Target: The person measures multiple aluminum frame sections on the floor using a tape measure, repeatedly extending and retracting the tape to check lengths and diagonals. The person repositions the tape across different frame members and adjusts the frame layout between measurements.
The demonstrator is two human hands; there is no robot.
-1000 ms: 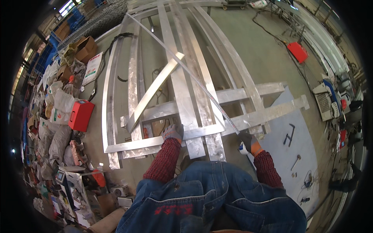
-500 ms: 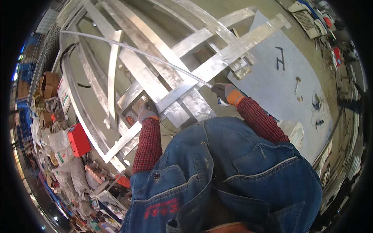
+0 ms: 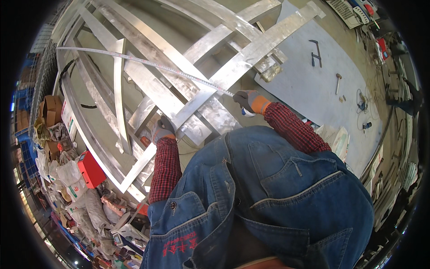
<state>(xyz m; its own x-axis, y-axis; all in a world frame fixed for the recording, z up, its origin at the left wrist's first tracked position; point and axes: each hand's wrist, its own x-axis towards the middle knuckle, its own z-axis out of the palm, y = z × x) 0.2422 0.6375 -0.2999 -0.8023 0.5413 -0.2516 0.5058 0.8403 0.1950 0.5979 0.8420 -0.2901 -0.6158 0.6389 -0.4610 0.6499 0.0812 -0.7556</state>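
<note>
My right hand (image 3: 252, 102), in a grey and orange glove, is closed around a tape measure (image 3: 247, 112); its case shows only in part below the fingers. The pulled-out tape blade (image 3: 161, 67) runs from this hand to the far left, bowing slightly over the metal frame. My left hand (image 3: 163, 130), gloved alike, is closed over a flat silvery metal bar (image 3: 237, 62) that lies diagonally across the frame. Its fingertips are partly hidden. Under the bar are several long, curved metal strips (image 3: 152, 87) of the frame.
A grey sheet (image 3: 295, 80) lies on the right, bearing a clamp (image 3: 316, 53), a hammer (image 3: 338, 84) and some cable (image 3: 362, 104). On the left stand a red case (image 3: 91, 169), a cardboard box (image 3: 53, 110) and heaped plastic bags (image 3: 71, 175).
The whole view has shifted, so frame and hands appear a little farther left. The tape blade has turned, and its marked face shows more clearly. Both hands keep their holds.
</note>
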